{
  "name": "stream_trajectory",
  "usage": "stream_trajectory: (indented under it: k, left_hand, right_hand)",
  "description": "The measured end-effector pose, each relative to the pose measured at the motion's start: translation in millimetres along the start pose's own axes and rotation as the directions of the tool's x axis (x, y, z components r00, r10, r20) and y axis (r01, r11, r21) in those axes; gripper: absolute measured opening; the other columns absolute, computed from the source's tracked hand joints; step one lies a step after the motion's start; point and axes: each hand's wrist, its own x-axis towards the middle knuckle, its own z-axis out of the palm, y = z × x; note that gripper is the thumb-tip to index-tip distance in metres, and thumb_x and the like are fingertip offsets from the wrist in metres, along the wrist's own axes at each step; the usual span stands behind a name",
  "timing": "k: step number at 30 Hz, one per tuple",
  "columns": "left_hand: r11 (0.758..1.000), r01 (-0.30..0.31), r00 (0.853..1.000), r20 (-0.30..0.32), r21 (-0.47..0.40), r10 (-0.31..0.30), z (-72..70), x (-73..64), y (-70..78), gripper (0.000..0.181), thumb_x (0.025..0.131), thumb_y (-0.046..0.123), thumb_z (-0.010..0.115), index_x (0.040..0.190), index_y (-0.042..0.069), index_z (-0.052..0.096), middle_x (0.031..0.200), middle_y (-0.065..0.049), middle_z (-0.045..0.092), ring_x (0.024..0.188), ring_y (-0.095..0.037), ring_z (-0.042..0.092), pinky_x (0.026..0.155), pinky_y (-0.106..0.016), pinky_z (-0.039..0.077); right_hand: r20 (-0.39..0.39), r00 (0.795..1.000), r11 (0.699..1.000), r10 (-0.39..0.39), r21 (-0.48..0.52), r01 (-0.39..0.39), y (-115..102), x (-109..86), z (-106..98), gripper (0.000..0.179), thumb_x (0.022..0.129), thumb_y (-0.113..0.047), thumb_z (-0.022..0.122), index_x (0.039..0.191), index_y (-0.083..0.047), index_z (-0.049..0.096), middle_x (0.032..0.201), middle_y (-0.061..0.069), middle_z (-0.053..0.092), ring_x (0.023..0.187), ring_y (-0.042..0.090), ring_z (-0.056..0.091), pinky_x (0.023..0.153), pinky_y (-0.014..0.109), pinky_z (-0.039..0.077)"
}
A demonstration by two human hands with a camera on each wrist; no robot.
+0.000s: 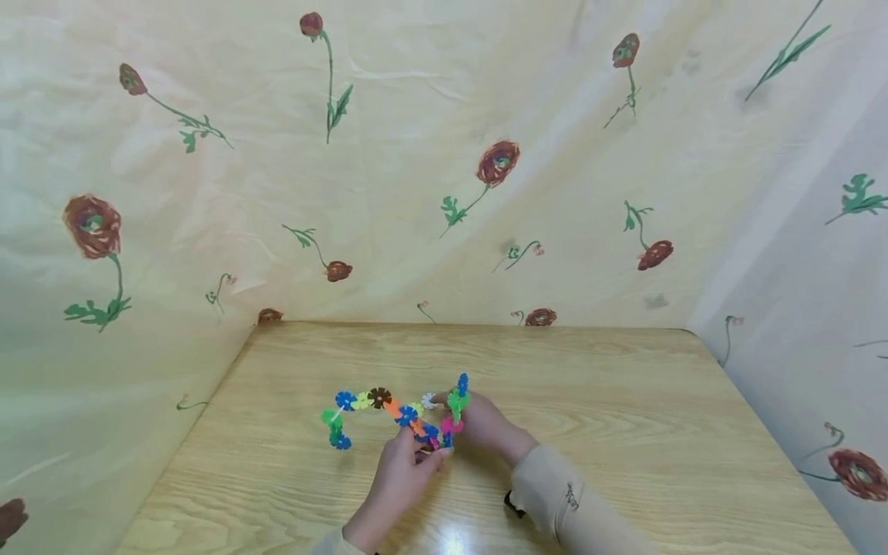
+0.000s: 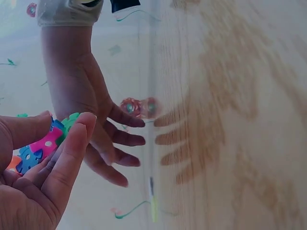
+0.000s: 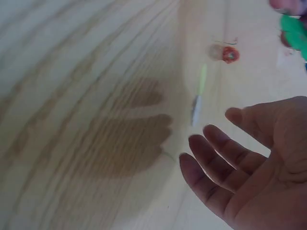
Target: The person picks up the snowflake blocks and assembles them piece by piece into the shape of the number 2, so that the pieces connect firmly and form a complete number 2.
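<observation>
A chain of flower-shaped plastic discs [image 1: 379,398] in blue, green, yellow, brown, orange and pink curves above the wooden table. My left hand [image 1: 402,474] pinches it between thumb and fingers near its pink and blue discs. In the left wrist view, a pink disc [image 2: 47,143] shows between those fingers. My right hand [image 1: 489,428] is behind the chain's right end, palm empty and fingers spread loosely in the right wrist view. Just beyond its fingertips lie a white disc [image 3: 196,110] and a yellow-green disc [image 3: 203,79], seen edge-on and apparently joined.
The wooden table [image 1: 624,401] extends around both hands. Cloth with printed flowers [image 1: 416,154] hangs behind it and at both sides. A dark object [image 1: 513,505] shows beside the right sleeve.
</observation>
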Motion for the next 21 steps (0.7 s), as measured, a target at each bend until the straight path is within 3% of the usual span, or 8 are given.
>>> stream_trajectory:
  k: [6, 11, 14, 16, 19, 21]
  left_hand:
    - [0.999, 0.042, 0.999, 0.014, 0.011, -0.042, -0.5, 0.7, -1.0, 0.029, 0.091, 0.021, 0.071, 0.106, 0.003, 0.053, 0.084, 0.004, 0.064, 0.072, -0.009, 0.063, 0.062, -0.022, 0.053]
    - [0.999, 0.045, 0.999, 0.019, 0.001, -0.045, -0.6, 0.2, -0.1, 0.029, 0.091, 0.020, 0.070, 0.106, 0.003, 0.053, 0.084, 0.003, 0.064, 0.073, -0.010, 0.063, 0.063, -0.022, 0.052]
    - [1.000, 0.026, 1.000, 0.011, -0.006, -0.026, -0.8, -0.3, 0.5, 0.029, 0.090, 0.019, 0.071, 0.106, 0.003, 0.054, 0.084, 0.001, 0.065, 0.072, -0.011, 0.063, 0.063, -0.022, 0.053]
    - [1.000, 0.024, 1.000, 0.011, -0.014, -0.024, -1.4, -0.6, 1.2, 0.029, 0.090, 0.018, 0.072, 0.105, 0.002, 0.054, 0.085, 0.000, 0.066, 0.072, -0.012, 0.064, 0.062, -0.022, 0.053]
    - [0.999, 0.047, 0.999, 0.013, -0.017, -0.047, -2.8, -0.7, 2.2, 0.029, 0.090, 0.019, 0.071, 0.105, 0.002, 0.054, 0.085, -0.001, 0.066, 0.072, -0.012, 0.065, 0.061, -0.022, 0.053]
    - [0.998, 0.063, 0.998, 0.013, -0.014, -0.063, -3.7, -0.6, 2.7, 0.030, 0.091, 0.021, 0.071, 0.105, 0.002, 0.053, 0.086, 0.000, 0.066, 0.072, -0.012, 0.064, 0.060, -0.022, 0.052]
  right_hand:
    - [0.097, 0.994, 0.991, 0.053, -0.124, -0.041, 0, 1.1, 3, 0.039, 0.100, -0.010, 0.053, 0.139, -0.013, 0.055, 0.131, 0.016, 0.060, 0.111, 0.036, 0.061, 0.094, 0.050, 0.047]
    - [0.153, 0.979, 0.949, 0.134, -0.303, -0.083, -6, -1.2, 1, 0.040, 0.099, -0.014, 0.054, 0.139, -0.019, 0.056, 0.109, 0.019, 0.068, 0.086, 0.033, 0.065, 0.082, 0.046, 0.052]
    - [0.121, 0.981, 0.928, 0.150, -0.359, -0.098, -8, -5.3, -1, 0.031, 0.096, -0.014, 0.058, 0.125, -0.013, 0.066, 0.093, 0.017, 0.069, 0.075, 0.029, 0.062, 0.073, 0.042, 0.053]
    - [0.088, 0.987, 0.919, 0.132, -0.383, -0.089, -9, -9.6, -3, 0.018, 0.094, -0.015, 0.061, 0.107, -0.008, 0.072, 0.084, 0.013, 0.067, 0.070, 0.026, 0.061, 0.067, 0.040, 0.053]
    - [0.053, 0.995, 0.913, 0.083, -0.404, -0.055, -9, -16.1, -6, 0.014, 0.092, -0.019, 0.067, 0.084, -0.008, 0.070, 0.074, 0.004, 0.062, 0.066, 0.021, 0.059, 0.061, 0.037, 0.052]
    - [0.043, 0.998, 0.905, 0.053, -0.425, -0.030, -9, -18.8, -8, 0.013, 0.088, -0.019, 0.072, 0.080, -0.009, 0.069, 0.073, 0.002, 0.060, 0.065, 0.019, 0.058, 0.059, 0.036, 0.051]
